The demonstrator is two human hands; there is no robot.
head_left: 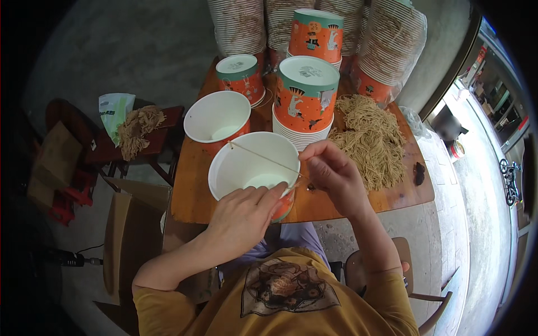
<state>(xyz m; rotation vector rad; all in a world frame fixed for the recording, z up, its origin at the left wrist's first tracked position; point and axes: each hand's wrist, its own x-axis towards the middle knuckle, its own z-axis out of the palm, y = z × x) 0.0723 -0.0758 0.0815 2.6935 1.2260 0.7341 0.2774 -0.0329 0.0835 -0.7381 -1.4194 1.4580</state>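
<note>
Here at the wooden table (pixel 193 193), the action centres on the front paper bucket (pixel 224 174), standing mouth up by the near edge, white inside. The left hand (pixel 244 215) has its rim at five o'clock, fingers grasping the edge. A thin tan cord (pixel 262 157) runs across the mouth from a spot at eleven o'clock towards the right hand (pixel 336 173), out at three o'clock. That hand is curled, thumb and fingers bunched by the cord's end; whether they pinch it, I cannot tell.

Around that bucket, now: a second open bucket (pixel 217 120) just beside it at eleven o'clock, and a stack of upturned orange-and-green buckets (pixel 306 103) at one o'clock. Between two and three o'clock lies a tangled heap of tan cords (pixel 370 143), a small dark lump (pixel 419 174) beyond it at three. Off the table, a cardboard box (pixel 134 235) gapes at eight o'clock, and a bench (pixel 168 120) at ten carries another cord bundle (pixel 136 131) and a plastic bag (pixel 115 109).
</note>
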